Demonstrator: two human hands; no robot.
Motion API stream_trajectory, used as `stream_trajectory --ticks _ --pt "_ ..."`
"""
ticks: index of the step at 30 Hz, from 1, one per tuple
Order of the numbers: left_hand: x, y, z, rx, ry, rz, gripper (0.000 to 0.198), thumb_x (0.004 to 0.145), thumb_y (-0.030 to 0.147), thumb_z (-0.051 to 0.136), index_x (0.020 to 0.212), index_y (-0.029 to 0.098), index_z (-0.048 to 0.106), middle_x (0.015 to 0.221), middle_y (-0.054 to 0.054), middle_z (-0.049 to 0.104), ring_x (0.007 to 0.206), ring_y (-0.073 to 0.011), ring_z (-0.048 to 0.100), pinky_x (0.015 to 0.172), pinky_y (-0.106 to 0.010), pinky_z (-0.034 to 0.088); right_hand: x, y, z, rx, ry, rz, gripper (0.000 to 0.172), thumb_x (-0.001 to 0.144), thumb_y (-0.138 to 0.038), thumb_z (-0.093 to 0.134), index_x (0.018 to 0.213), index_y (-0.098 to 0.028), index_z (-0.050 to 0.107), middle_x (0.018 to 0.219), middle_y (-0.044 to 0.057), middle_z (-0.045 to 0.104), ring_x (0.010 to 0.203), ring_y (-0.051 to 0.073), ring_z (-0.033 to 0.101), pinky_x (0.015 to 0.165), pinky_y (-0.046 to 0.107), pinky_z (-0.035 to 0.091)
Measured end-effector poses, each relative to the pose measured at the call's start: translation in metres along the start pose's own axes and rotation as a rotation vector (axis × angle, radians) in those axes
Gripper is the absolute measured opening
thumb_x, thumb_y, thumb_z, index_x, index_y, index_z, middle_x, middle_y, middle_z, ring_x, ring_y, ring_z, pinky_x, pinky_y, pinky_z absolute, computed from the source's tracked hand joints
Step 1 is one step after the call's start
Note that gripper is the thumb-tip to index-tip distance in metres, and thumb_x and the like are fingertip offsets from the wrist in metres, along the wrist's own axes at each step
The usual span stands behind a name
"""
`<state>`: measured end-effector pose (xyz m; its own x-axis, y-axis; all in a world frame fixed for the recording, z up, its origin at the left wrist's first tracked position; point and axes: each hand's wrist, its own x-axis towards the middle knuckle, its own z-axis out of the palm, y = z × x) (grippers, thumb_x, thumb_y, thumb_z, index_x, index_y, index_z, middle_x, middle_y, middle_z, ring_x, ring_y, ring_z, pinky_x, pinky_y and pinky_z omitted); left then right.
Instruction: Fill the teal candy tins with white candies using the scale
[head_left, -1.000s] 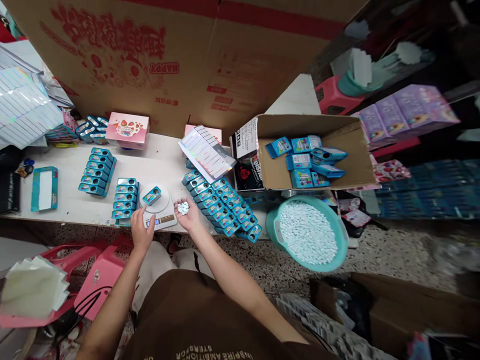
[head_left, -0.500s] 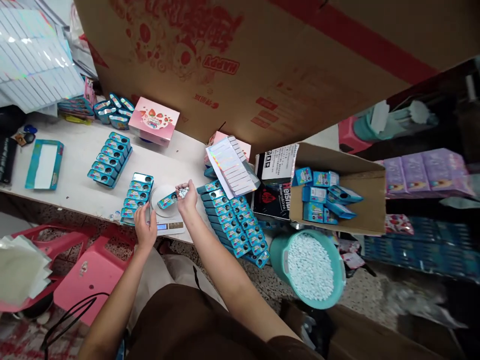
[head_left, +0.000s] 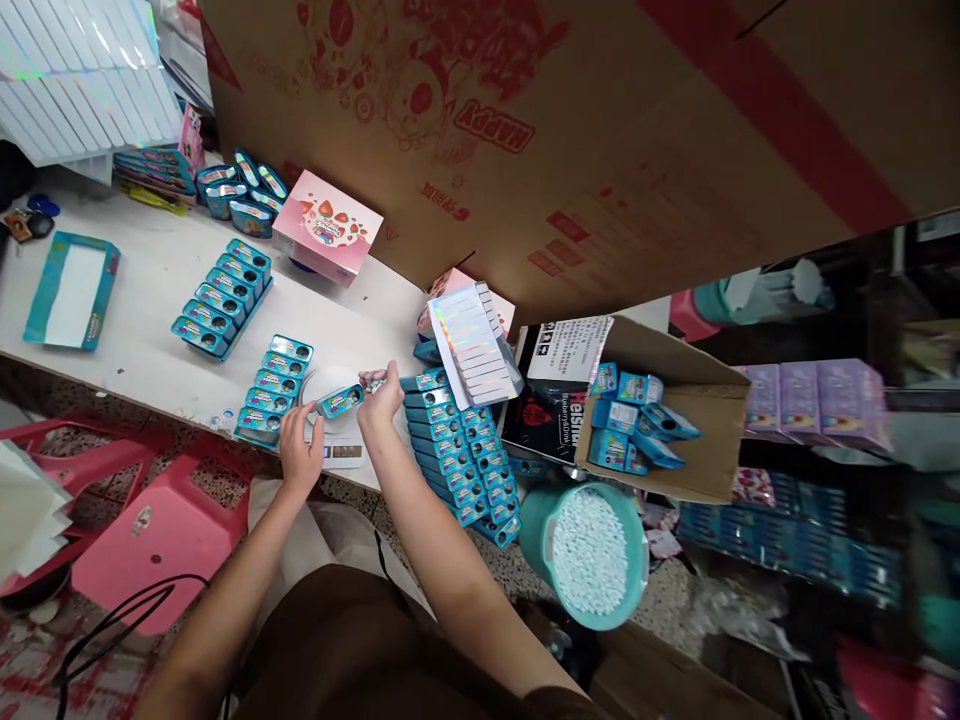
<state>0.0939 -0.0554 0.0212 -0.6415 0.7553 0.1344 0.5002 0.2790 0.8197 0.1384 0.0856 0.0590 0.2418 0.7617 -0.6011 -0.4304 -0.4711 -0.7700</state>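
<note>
A small blue tin (head_left: 339, 401) lies tilted on the round platform of a white kitchen scale (head_left: 339, 452). My right hand (head_left: 382, 397) is pinched at the tin's right end, with a few white mints (head_left: 373, 385) in its fingertips. My left hand (head_left: 300, 450) is close to the tin's left end, beside the scale, and I cannot tell whether it grips the tin. Rows of similar blue tins (head_left: 271, 393) stand left of the scale, and more rows (head_left: 457, 450) lie to the right.
The white table (head_left: 127, 290) holds another tin row, a pink box, and holographic cards. A teal basin of white mints (head_left: 529, 530) sits beyond its right end. Nearby stand an open cardboard box of blue packs (head_left: 720, 430) and a pink stool (head_left: 161, 540) below left.
My right hand no longer holds the mints in an open palm; it has closed to a pinch at the tin. The tin has turned on the scale, and the view has swung.
</note>
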Motion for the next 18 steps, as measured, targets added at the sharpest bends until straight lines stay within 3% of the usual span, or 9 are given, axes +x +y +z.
stream_trajectory --ticks 6,13,18 --pt "-0.004 -0.005 0.002 0.012 0.009 -0.022 0.028 0.089 0.029 0.044 0.112 0.017 0.054 0.107 -0.010 0.062 0.106 -0.0207 0.052 0.094 -0.038 0.040 0.003 0.008 -0.002 -0.061 -0.021 -0.062 0.039 0.082 -0.039 0.049 0.049 -0.020 0.040 0.042 -0.006 0.045 0.048 0.011 0.057 0.059 0.024 0.049" --pt "-0.010 -0.005 0.001 0.003 0.022 -0.035 0.027 0.089 0.028 0.043 0.109 0.017 0.056 0.104 -0.010 0.063 0.104 -0.0202 0.053 0.092 -0.037 0.041 0.005 0.011 0.002 -0.062 0.018 -0.059 0.036 0.083 -0.034 0.047 0.050 -0.021 0.038 0.042 -0.007 0.039 0.041 0.007 0.047 0.049 0.020 0.045" --pt "-0.015 -0.008 -0.003 -0.004 0.032 -0.063 0.027 0.089 0.028 0.042 0.108 0.016 0.056 0.104 -0.011 0.063 0.102 -0.0200 0.055 0.091 -0.037 0.042 0.004 0.010 0.004 -0.114 0.033 -0.048 0.035 0.084 -0.034 0.046 0.052 -0.021 0.038 0.042 -0.007 0.040 0.042 0.008 0.049 0.049 0.020 0.046"
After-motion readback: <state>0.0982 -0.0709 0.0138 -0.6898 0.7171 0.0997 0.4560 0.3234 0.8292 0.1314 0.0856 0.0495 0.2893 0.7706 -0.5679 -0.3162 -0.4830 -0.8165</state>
